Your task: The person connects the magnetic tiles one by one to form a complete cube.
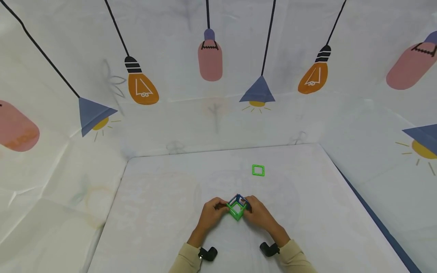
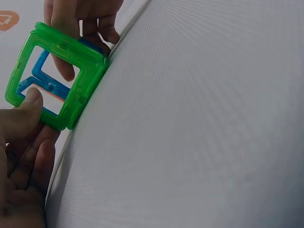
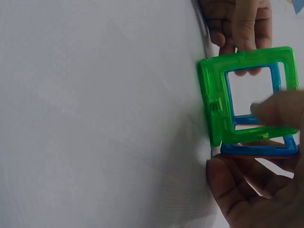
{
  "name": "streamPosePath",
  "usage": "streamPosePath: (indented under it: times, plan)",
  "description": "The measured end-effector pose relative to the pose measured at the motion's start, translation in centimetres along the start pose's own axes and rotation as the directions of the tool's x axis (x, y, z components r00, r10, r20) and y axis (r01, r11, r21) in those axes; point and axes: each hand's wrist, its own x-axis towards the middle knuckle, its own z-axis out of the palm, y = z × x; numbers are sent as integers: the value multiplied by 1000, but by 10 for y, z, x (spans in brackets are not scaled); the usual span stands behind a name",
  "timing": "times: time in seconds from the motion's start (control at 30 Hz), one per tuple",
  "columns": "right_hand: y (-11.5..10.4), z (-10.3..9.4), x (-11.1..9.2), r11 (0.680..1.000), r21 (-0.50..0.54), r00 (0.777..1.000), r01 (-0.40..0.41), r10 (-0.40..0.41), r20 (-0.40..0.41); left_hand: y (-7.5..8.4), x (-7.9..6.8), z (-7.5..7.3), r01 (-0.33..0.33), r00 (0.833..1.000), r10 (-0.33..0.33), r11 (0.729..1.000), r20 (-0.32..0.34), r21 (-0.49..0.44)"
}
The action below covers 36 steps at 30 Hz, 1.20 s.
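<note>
Between both hands is a small box-like build of hollow square magnetic tiles. Its green tile (image 1: 237, 217) faces the person, and blue tiles (image 3: 259, 151) stand behind and beside it. A thin reddish edge shows by the blue in the right wrist view. My left hand (image 1: 211, 217) pinches the build's left side, the thumb (image 2: 31, 100) lying over the green frame. On the opposite side my right hand (image 1: 262, 219) grips it, its thumb (image 3: 275, 111) across the frame and its fingers beneath the blue edge. A second green tile lies along the green frame's lower edge.
A loose green square tile (image 1: 253, 170) lies on the white table (image 1: 164, 212), farther off and slightly right of the build. White sheeting (image 1: 177, 125) printed with lamps and bulbs rises behind and at the sides. Dark wrist cameras (image 1: 208, 254) sit at both cuffs.
</note>
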Motion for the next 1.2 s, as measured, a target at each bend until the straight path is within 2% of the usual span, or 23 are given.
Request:
streamPosePath:
  times: [0.17,0.33,0.63,0.77,0.87,0.93,1.07,1.13,1.2]
  plan:
    - [0,5,-1,1000,19,998,-8,9,-66,20,-2,-8,-49,998,49,999,32,-20]
    - [-1,7,-2,999,28,989,-31,35,-142,23,-3,-11,-73,994,76,997,83,-41]
    - [-3,9,-5,1000,14,983,-3,5,-182,-5,-3,-2,-113,988,116,993,104,-35]
    - [-1,10,-5,1000,15,982,8,-5,-191,-9,-3,-3,-178,977,181,983,111,-39]
    - [0,10,-4,1000,16,978,22,-18,-209,-10,-2,-3,-234,966,233,972,115,-7]
    - [1,10,-4,1000,12,974,28,-25,-223,-10,-2,-3,-228,966,224,973,128,20]
    - [2,10,-3,999,16,973,30,-26,-227,-10,-2,-3,-148,976,134,986,171,71]
    - [3,10,-2,999,19,974,41,-36,-224,-10,-2,-3,-119,976,101,990,195,78]
    - [3,9,-2,998,22,974,60,-53,-220,-10,-2,-3,-121,971,100,989,216,88]
